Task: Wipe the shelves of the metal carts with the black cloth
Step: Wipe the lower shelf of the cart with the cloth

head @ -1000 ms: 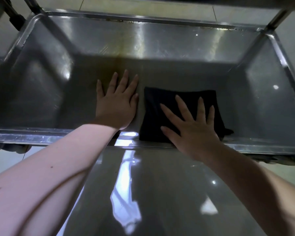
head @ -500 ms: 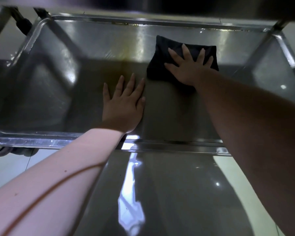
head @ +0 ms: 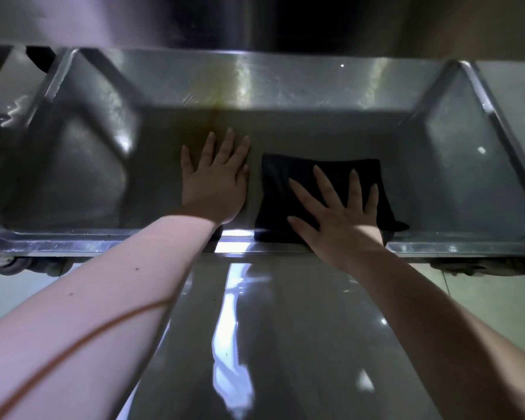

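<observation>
Headcount, left to right: one caster wheel (head: 11, 266) peeking out under the cart's left corner, one left hand (head: 215, 183), one black cloth (head: 282, 189), one right hand (head: 340, 219), and a second caster (head: 479, 265) under the right corner. So two hands, one cloth and two wheels, all on or under one metal shelf (head: 103, 245).

The left hand lies flat on the bare shelf floor, fingers straight and close together, holding nothing. The cloth sits just right of it, folded, its near edge reaching the near rim. The right hand presses down on it with fingers straight and spread, not curled round it.

Compared with half a second ago, the cloth and right hand were up against the far wall and now they're back at the near rim. The left hand has hardly budged.
</observation>
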`<state>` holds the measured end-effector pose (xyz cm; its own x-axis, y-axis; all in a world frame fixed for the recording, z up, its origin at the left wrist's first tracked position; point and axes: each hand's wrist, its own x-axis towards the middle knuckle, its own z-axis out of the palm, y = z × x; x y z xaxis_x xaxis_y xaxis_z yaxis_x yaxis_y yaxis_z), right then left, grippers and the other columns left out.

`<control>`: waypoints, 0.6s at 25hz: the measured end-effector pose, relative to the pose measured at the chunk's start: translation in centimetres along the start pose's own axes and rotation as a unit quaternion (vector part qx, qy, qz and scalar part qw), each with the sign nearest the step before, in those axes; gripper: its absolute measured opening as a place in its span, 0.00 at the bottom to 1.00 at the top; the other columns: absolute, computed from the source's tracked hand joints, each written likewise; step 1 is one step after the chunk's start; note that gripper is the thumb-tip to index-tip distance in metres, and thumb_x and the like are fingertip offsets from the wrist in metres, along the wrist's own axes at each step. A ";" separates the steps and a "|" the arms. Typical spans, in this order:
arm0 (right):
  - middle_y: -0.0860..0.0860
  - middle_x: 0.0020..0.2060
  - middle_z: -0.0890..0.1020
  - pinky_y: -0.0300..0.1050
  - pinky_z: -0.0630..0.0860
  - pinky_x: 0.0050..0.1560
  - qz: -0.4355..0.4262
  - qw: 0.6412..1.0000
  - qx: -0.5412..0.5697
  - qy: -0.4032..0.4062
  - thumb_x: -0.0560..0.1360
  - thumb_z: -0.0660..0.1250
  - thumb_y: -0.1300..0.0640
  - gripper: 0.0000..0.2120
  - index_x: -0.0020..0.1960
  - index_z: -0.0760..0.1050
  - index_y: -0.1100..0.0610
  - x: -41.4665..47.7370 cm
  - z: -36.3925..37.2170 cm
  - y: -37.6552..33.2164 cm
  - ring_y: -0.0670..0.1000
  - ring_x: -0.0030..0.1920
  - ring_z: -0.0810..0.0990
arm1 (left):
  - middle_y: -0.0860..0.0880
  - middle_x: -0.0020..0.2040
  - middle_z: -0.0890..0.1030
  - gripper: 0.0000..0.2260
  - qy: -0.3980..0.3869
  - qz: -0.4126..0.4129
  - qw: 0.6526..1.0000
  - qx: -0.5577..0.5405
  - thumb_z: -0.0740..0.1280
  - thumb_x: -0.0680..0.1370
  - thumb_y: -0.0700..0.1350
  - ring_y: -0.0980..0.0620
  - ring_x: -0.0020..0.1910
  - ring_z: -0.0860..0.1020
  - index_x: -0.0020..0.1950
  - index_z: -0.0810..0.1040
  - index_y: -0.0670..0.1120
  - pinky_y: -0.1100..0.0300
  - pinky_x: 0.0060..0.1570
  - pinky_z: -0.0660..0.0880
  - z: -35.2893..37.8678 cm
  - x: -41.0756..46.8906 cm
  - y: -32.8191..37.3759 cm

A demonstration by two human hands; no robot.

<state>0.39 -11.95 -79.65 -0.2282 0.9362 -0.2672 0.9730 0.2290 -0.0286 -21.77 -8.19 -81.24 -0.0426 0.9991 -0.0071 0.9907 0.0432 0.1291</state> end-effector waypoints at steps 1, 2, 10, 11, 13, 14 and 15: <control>0.38 0.76 0.33 0.67 0.31 0.71 0.000 1.000 0.003 -0.006 0.71 0.38 0.27 0.30 0.70 0.31 0.26 -0.1 -0.2 -0.1 0.64 0.76 0.32 | 0.56 0.81 0.48 0.23 -0.009 -0.001 1.000 -0.012 0.47 0.84 0.55 0.49 0.79 0.44 0.79 0.49 0.61 0.37 0.73 0.39 -0.6 0.0 0.0; 0.37 0.76 0.34 0.67 0.31 0.71 -0.005 1.000 0.016 -0.012 0.73 0.41 0.27 0.29 0.70 0.33 0.26 0.1 -0.7 0.0 0.63 0.76 0.32 | 0.56 0.81 0.48 0.23 -0.013 -0.002 0.999 -0.034 0.48 0.84 0.54 0.49 0.79 0.44 0.79 0.50 0.60 0.37 0.73 0.38 -1.3 0.0 0.1; 0.43 0.79 0.54 0.59 0.40 0.76 0.129 0.943 0.295 0.080 0.82 0.54 0.43 0.24 0.77 0.55 0.38 2.2 -2.3 8.3 0.56 0.79 0.43 | 0.45 0.80 0.54 0.29 -0.007 0.105 0.994 -0.025 0.53 0.81 0.61 0.45 0.79 0.50 0.80 0.56 0.50 0.45 0.75 0.41 -2.5 -2.3 13.9; 0.45 0.79 0.54 0.57 0.40 0.76 0.135 0.940 0.304 0.082 0.83 0.54 0.45 0.23 0.77 0.56 0.39 2.3 -1.6 8.8 0.56 0.79 0.44 | 0.47 0.81 0.50 0.29 -0.045 0.096 0.994 -0.022 0.52 0.81 0.62 0.46 0.79 0.47 0.80 0.52 0.54 0.41 0.74 0.37 -1.5 -2.9 15.4; 0.46 0.79 0.54 0.56 0.41 0.76 0.139 0.951 0.260 0.097 0.83 0.52 0.46 0.23 0.77 0.55 0.41 2.5 -0.5 8.9 0.56 0.79 0.46 | 0.53 0.81 0.44 0.29 -0.078 0.067 0.995 -0.019 0.49 0.80 0.66 0.48 0.79 0.41 0.79 0.47 0.61 0.34 0.68 0.30 0.1 -3.6 16.1; 0.46 0.79 0.54 0.56 0.41 0.75 0.135 0.958 0.229 0.103 0.83 0.51 0.45 0.23 0.78 0.54 0.40 2.4 0.0 8.8 0.56 0.79 0.46 | 0.55 0.80 0.42 0.29 -0.072 0.062 0.995 -0.015 0.49 0.79 0.67 0.50 0.79 0.40 0.79 0.47 0.63 0.33 0.67 0.29 0.5 -3.7 15.4; 0.46 0.79 0.53 0.57 0.41 0.75 0.131 0.965 0.202 0.104 0.83 0.49 0.43 0.23 0.78 0.52 0.39 2.3 0.2 8.8 0.57 0.79 0.46 | 0.57 0.80 0.42 0.29 -0.060 0.060 0.996 -0.014 0.49 0.78 0.68 0.50 0.79 0.40 0.78 0.47 0.65 0.32 0.67 0.29 0.6 -3.8 14.3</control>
<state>8.40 -7.88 -80.74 0.0673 0.9907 -0.1183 0.9223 -0.1070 -0.3714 -7.35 -11.37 -79.99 0.0930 0.9897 -0.1092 0.9838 -0.0744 0.1633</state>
